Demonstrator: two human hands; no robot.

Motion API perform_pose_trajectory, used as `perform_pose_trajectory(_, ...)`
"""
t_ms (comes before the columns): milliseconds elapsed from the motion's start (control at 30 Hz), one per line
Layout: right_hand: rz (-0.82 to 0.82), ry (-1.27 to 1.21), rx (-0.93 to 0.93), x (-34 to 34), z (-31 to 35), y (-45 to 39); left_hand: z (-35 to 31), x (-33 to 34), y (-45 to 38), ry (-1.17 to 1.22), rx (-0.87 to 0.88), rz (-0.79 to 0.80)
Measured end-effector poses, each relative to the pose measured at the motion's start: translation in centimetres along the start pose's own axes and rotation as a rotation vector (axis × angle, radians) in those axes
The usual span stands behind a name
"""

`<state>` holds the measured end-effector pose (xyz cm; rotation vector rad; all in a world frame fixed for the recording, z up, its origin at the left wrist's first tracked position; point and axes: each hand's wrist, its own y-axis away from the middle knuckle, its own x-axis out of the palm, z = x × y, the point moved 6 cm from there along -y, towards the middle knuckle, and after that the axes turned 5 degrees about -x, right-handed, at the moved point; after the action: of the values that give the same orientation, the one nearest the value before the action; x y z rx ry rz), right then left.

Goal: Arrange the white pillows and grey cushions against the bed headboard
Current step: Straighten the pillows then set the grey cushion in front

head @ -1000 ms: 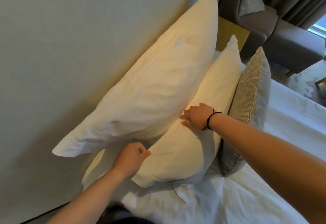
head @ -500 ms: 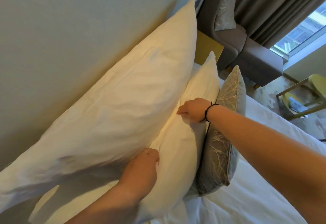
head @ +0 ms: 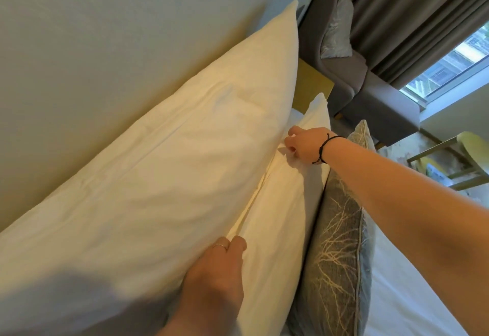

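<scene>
A large white pillow [head: 164, 177] leans against the pale headboard [head: 92, 57]. A second white pillow [head: 283, 208] stands in front of it, and a grey cushion [head: 341, 243] with a pale branch pattern leans on that one. My left hand [head: 217, 272] sits low in the gap between the two white pillows, fingers curled and tucked behind the back pillow's edge. My right hand [head: 304, 145] is further along the same gap, fingers curled into the front pillow's top edge. Both hands' fingertips are hidden in the fabric.
White bed sheet [head: 412, 296] spreads to the right. Beyond the bed stand a yellow bedside table [head: 312, 87], a grey armchair [head: 370, 92] with a silver cushion, dark curtains [head: 412, 18], a window and a yellow-green chair [head: 471, 155].
The view has closed in on the pillows. My left hand slid up between the two white pillows; my right hand moved further along the front pillow's top edge, which now stands more upright.
</scene>
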<state>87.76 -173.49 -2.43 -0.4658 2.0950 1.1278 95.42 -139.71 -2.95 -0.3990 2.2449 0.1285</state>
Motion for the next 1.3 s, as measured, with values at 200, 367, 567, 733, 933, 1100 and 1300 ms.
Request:
perform_pose_trajectory(200, 0.015, 0.065, -0.036, -1.6, -2.1, 0.5, -0.7, -2.1, -1.3, -0.185, 0.036, -0.079)
perform_pose_trajectory(367, 0.022, 0.161, 0.009, -3.0, -4.2, 1.2, -0.6, -2.8, -1.2, -0.175, -0.050, -0.096)
perform_pose_trajectory(567, 0.036, 0.255, 0.107, -5.0, -5.0, 2.2, 0.5, -2.3, -0.8, -0.223, -0.126, 0.059)
perform_pose_trajectory(733, -0.124, 0.235, 0.275, -7.1, -6.1, 3.5, 0.1, -3.1, -0.4, -0.231, -0.134, 0.014)
perform_pose_trajectory(933, -0.320, 0.077, 0.338, -8.3, -5.3, 3.4, 0.4, -5.2, 0.1, -0.150, -0.118, -0.160)
perform_pose_trajectory(1100, -0.466, -0.189, 0.484, -7.0, -3.6, -0.1, 0.9, -5.3, 0.1, -0.261, -0.076, -0.135)
perform_pose_trajectory(1300, -0.500, -0.483, 0.567, -2.3, -1.3, -2.1, 2.7, -4.4, 2.7, -0.145, 0.032, -0.076)
